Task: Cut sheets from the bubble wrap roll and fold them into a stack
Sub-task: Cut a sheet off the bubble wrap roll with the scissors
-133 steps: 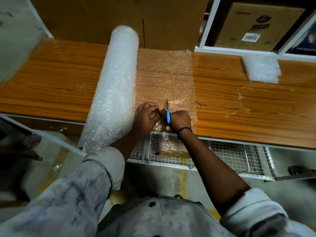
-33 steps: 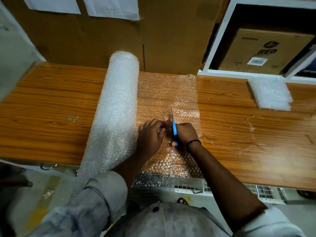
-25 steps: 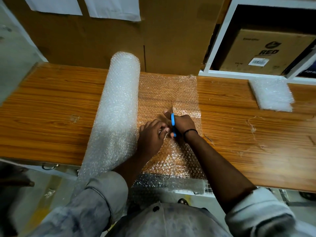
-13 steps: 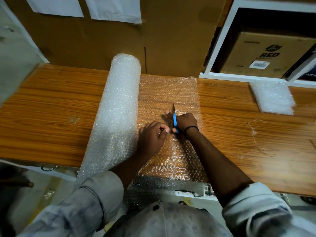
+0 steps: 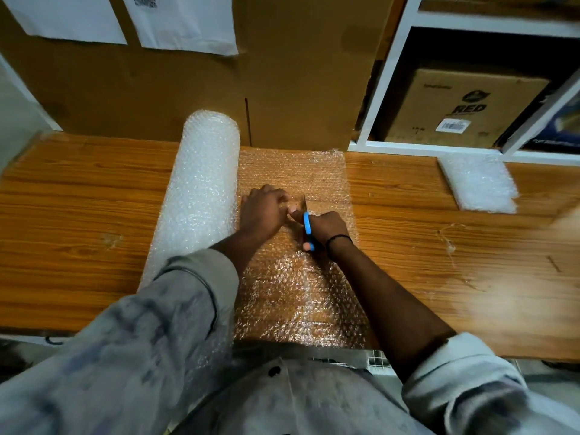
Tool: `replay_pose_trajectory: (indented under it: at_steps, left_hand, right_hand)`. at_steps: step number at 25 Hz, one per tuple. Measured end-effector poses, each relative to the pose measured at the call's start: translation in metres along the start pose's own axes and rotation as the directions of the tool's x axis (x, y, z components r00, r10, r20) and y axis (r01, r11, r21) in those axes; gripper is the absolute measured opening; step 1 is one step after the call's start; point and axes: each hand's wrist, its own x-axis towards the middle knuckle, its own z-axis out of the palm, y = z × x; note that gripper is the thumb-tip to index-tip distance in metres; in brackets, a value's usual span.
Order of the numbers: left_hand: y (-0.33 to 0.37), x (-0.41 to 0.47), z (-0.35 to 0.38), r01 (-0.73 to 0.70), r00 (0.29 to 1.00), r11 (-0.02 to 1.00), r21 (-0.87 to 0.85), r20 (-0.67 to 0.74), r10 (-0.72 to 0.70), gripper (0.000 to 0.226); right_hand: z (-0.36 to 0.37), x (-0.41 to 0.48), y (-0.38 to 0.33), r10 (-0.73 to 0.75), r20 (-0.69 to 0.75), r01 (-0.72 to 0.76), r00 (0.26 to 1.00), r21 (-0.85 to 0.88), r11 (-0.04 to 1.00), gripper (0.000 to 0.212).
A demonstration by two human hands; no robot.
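A thick bubble wrap roll (image 5: 201, 189) lies across the wooden table (image 5: 78, 221), running from the back wall to the front edge. An unrolled sheet (image 5: 295, 296) spreads flat to its right and hangs over the front edge. My right hand (image 5: 328, 229) grips blue-handled scissors (image 5: 307, 226), blades pointing away from me, partway up the sheet. My left hand (image 5: 262, 210) presses the sheet down just left of the blades, between them and the roll. A stack of folded bubble wrap (image 5: 478, 185) sits at the back right.
A cardboard panel (image 5: 282, 73) with white papers stands behind the table. A white shelf (image 5: 392, 89) at the back right holds a brown carton (image 5: 464, 105). A wire rack (image 5: 354, 362) shows below the table's front edge.
Both hands and the scissors have moved away from me along the sheet, lengthening the cut. The left hand slid forward beside the blades. The view has tilted up towards the wall.
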Motion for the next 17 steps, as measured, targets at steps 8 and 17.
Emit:
replay_pose_trajectory:
  at_steps: [8, 17]
  left_hand:
    - [-0.013, 0.019, 0.016, -0.048, 0.999, 0.999, -0.016, -0.012, 0.047, 0.017]
    - [-0.022, 0.021, 0.03, -0.113, 0.988, 0.993, -0.019, -0.108, 0.11, 0.011]
  right_hand:
    - [-0.006, 0.012, -0.006, -0.004, 0.025, 0.006, 1.0, -0.085, 0.996, 0.055]
    - [-0.006, 0.033, -0.006, -0.024, 0.02, 0.026, 1.0, -0.125, 0.992, 0.051]
